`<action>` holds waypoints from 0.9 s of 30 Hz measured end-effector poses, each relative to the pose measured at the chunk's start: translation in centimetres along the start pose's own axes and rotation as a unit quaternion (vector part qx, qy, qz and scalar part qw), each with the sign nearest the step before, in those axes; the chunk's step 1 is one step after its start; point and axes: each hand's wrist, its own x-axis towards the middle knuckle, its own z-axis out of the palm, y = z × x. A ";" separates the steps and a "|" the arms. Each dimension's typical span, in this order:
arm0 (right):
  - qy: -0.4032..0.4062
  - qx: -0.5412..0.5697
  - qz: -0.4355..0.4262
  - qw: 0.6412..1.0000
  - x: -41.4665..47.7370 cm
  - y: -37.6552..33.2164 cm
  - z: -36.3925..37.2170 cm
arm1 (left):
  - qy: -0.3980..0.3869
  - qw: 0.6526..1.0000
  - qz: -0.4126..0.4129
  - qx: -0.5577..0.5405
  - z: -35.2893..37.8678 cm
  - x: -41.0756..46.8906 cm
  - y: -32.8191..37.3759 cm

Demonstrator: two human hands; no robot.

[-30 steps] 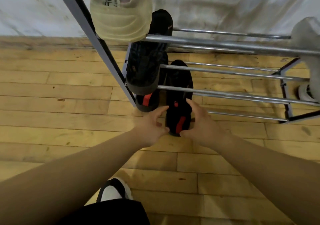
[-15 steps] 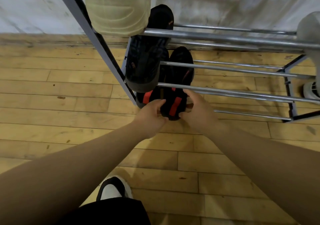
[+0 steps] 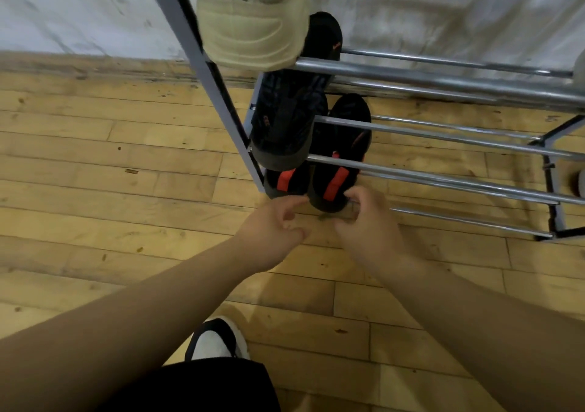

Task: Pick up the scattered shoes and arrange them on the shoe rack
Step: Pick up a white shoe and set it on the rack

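Looked straight down at the shoe rack (image 3: 443,79) on the plank floor (image 3: 126,158). Spotted a black pair with red heel tabs side by side on the bottom rails, left shoe (image 3: 286,182) tucked under a dark sneaker (image 3: 285,120) one tier up, right shoe (image 3: 345,139) heel out. Caught the right hand (image 3: 370,221) with curled fingertips on that heel, grip unclear. Found the left hand (image 3: 272,231) loosely curled just beside it, holding nothing. Glimpsed a beige shoe (image 3: 250,31) up top.

black shoe (image 3: 342,139) with red-orange heel tab, toe inward on the shoe rack (image 3: 443,84) bottom tier, beside its twin (image 3: 285,183)
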 end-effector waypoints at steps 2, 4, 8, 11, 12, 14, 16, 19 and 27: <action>-0.074 -0.045 0.008 0.996 -1.8 -1.7 0.9 | 0.036 0.999 -0.012 0.000 -1.8 -2.4 -0.9; -0.149 -0.074 -0.020 0.986 -2.5 -4.5 1.4 | 0.102 0.994 -0.033 -0.027 -3.7 -5.1 -2.6; -0.249 -0.123 -0.121 0.953 -2.8 -13.6 3.0 | 0.203 0.969 -0.085 -0.109 -7.7 -12.3 -7.3; -0.318 -0.199 -0.216 0.901 -4.1 -21.8 4.6 | 0.278 0.939 -0.146 -0.143 -10.2 -18.2 -10.8; -0.339 -0.235 -0.250 0.876 -4.8 -24.6 5.1 | 0.305 0.927 -0.165 -0.147 -10.9 -20.1 -12.0; -0.363 -0.308 -0.306 0.825 -6.4 -29.5 6.0 | 0.347 0.905 -0.192 -0.153 -11.7 -23.7 -14.2; -0.375 -0.366 -0.329 0.785 -8.5 -33.5 7.1 | 0.374 0.884 -0.222 -0.170 -11.8 -26.9 -16.3; -0.397 -0.421 -0.332 0.745 -12.7 -37.4 9.9 | 0.387 0.857 -0.276 -0.200 -10.5 -31.2 -19.0; -0.498 -0.479 -0.351 0.632 -24.8 -33.2 20.0 | 0.281 0.848 -0.381 -0.238 0.2 -39.9 -26.8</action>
